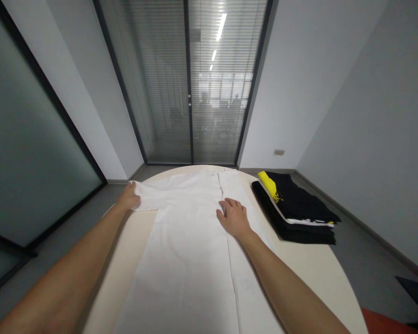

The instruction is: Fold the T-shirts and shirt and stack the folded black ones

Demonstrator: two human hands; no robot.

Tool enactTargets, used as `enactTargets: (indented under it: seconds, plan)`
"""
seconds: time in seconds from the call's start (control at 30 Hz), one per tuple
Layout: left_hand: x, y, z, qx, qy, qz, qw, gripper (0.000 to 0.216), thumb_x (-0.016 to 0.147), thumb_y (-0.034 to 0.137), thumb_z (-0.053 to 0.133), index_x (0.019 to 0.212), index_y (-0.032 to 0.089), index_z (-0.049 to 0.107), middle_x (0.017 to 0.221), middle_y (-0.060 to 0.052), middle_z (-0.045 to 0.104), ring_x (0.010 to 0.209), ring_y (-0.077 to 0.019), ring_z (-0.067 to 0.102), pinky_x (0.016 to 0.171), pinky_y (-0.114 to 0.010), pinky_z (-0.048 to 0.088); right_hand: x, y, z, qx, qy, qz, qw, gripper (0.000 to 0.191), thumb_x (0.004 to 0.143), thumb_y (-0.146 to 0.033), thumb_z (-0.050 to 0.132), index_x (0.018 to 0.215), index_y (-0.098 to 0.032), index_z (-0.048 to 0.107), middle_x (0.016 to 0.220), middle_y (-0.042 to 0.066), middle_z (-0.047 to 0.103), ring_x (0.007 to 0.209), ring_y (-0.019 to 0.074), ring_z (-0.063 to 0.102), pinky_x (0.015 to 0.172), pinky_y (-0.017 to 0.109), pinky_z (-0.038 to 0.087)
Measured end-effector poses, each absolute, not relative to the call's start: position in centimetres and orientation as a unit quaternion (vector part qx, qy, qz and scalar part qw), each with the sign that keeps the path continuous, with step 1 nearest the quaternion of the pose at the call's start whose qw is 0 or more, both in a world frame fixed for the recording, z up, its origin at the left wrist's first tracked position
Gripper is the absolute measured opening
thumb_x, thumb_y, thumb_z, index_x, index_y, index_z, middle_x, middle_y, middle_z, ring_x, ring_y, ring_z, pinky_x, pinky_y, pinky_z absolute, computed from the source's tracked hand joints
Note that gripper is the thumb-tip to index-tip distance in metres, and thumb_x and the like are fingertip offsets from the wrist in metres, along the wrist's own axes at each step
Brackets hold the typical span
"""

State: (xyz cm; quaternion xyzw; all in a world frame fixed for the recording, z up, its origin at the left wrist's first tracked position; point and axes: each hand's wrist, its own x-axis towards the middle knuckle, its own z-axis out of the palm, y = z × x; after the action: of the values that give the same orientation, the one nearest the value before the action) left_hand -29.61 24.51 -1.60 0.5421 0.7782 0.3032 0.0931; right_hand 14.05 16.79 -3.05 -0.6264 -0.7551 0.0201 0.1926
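A white T-shirt (191, 236) lies spread over the round table, its right side folded inward so that an edge runs lengthwise down it. My left hand (128, 197) grips the end of the sleeve that reaches out to the left, with the fingers closed on the cloth. On the folded part, close to that lengthwise edge, my right hand (234, 217) rests with its fingers apart, touching the fabric. The near end of the shirt runs out of view at the bottom.
A stack of folded dark clothes (299, 208), with a yellow-printed black one on top, sits at the right of the pale round table (310, 273). Beyond the table stands a glass door with blinds (191, 83). Something red (386, 322) shows at the lower right.
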Motion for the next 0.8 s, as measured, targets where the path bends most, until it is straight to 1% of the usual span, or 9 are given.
enactTargets:
  seconds: [0.07, 0.13, 0.23, 0.3, 0.37, 0.47, 0.6, 0.7, 0.8]
  plan:
    - [-29.1, 24.6, -1.1, 0.542, 0.784, 0.294, 0.077, 0.067, 0.068, 0.015, 0.069, 0.133, 0.007, 0.056, 0.149, -0.019, 0.051, 0.141, -0.0376, 0.043, 0.118, -0.043, 0.036, 14.1, 16.8, -3.1, -0.624, -0.755, 0.020, 0.199, 0.038, 0.095, -0.040, 0.052, 0.127, -0.024, 0.063, 0.141, 0.009, 0.057, 0.127, 0.0287, 0.047, 0.104, 0.045, 0.034]
    - [-28.4, 24.8, -0.4, 0.550, 0.781, 0.290, 0.055, 0.064, 0.074, 0.018, 0.067, 0.136, 0.005, 0.054, 0.152, -0.020, 0.047, 0.143, -0.0351, 0.041, 0.119, -0.041, 0.034, 14.1, 16.8, -3.1, -0.623, -0.756, 0.020, 0.202, 0.037, 0.095, -0.040, 0.052, 0.127, -0.024, 0.064, 0.141, 0.009, 0.057, 0.126, 0.0289, 0.048, 0.104, 0.045, 0.035]
    - [-26.7, 24.8, 0.7, 0.579, 0.763, 0.286, 0.026, 0.071, 0.078, 0.011, 0.062, 0.145, 0.003, 0.044, 0.161, -0.017, 0.035, 0.148, -0.0281, 0.034, 0.122, -0.033, 0.027, 14.1, 16.8, -3.0, -0.623, -0.756, 0.020, 0.201, 0.038, 0.095, -0.040, 0.052, 0.127, -0.025, 0.064, 0.141, 0.009, 0.057, 0.126, 0.0290, 0.048, 0.104, 0.045, 0.035]
    - [-25.0, 24.7, 1.5, 0.600, 0.749, 0.282, 0.010, 0.075, 0.078, 0.007, 0.059, 0.150, 0.003, 0.038, 0.164, -0.015, 0.030, 0.149, -0.0261, 0.033, 0.123, -0.032, 0.026, 14.1, 16.7, -2.9, -0.624, -0.755, 0.022, 0.199, 0.038, 0.095, -0.039, 0.052, 0.128, -0.025, 0.063, 0.141, 0.010, 0.057, 0.126, 0.0287, 0.048, 0.104, 0.045, 0.035]
    - [-23.0, 24.4, 2.4, 0.624, 0.733, 0.269, -0.006, 0.077, 0.079, 0.005, 0.056, 0.153, 0.008, 0.037, 0.165, -0.011, 0.029, 0.146, -0.0263, 0.038, 0.120, -0.032, 0.032, 14.1, 16.7, -2.8, -0.626, -0.755, 0.024, 0.196, 0.038, 0.095, -0.039, 0.051, 0.128, -0.025, 0.063, 0.142, 0.010, 0.056, 0.126, 0.0285, 0.048, 0.104, 0.045, 0.034]
    - [-19.7, 23.9, 3.6, 0.672, 0.707, 0.212, -0.052, 0.077, 0.082, 0.003, 0.049, 0.155, 0.021, 0.036, 0.166, -0.005, 0.028, 0.135, -0.0273, 0.052, 0.111, -0.035, 0.043, 14.2, 16.6, -2.8, -0.625, -0.756, 0.026, 0.195, 0.038, 0.096, -0.039, 0.050, 0.129, -0.025, 0.063, 0.142, 0.010, 0.055, 0.127, 0.0283, 0.047, 0.104, 0.045, 0.034]
    - [-15.3, 23.5, 4.5, 0.712, 0.685, 0.127, -0.081, 0.075, 0.087, 0.005, 0.042, 0.156, 0.030, 0.033, 0.166, -0.003, 0.026, 0.117, -0.0283, 0.065, 0.099, -0.041, 0.051, 14.2, 16.6, -2.9, -0.627, -0.754, 0.027, 0.194, 0.038, 0.096, -0.039, 0.051, 0.129, -0.024, 0.063, 0.143, 0.009, 0.055, 0.128, 0.0287, 0.046, 0.105, 0.044, 0.033]
    - [-12.7, 23.4, 3.9, 0.741, 0.663, 0.091, -0.063, 0.067, 0.090, 0.007, 0.041, 0.153, 0.030, 0.041, 0.165, -0.005, 0.030, 0.116, -0.0283, 0.065, 0.098, -0.041, 0.050, 14.3, 16.7, -2.8, -0.625, -0.756, 0.031, 0.191, 0.039, 0.096, -0.040, 0.050, 0.129, -0.024, 0.062, 0.143, 0.009, 0.055, 0.128, 0.0282, 0.046, 0.105, 0.044, 0.033]
    - [-11.0, 22.9, 2.6, 0.768, 0.636, 0.073, -0.034, 0.056, 0.091, 0.010, 0.046, 0.143, 0.031, 0.053, 0.157, -0.010, 0.043, 0.115, -0.0303, 0.065, 0.097, -0.044, 0.049, 14.3, 16.7, -2.7, -0.624, -0.757, 0.031, 0.191, 0.038, 0.096, -0.040, 0.050, 0.128, -0.024, 0.063, 0.143, 0.009, 0.055, 0.127, 0.0281, 0.046, 0.105, 0.044, 0.033]
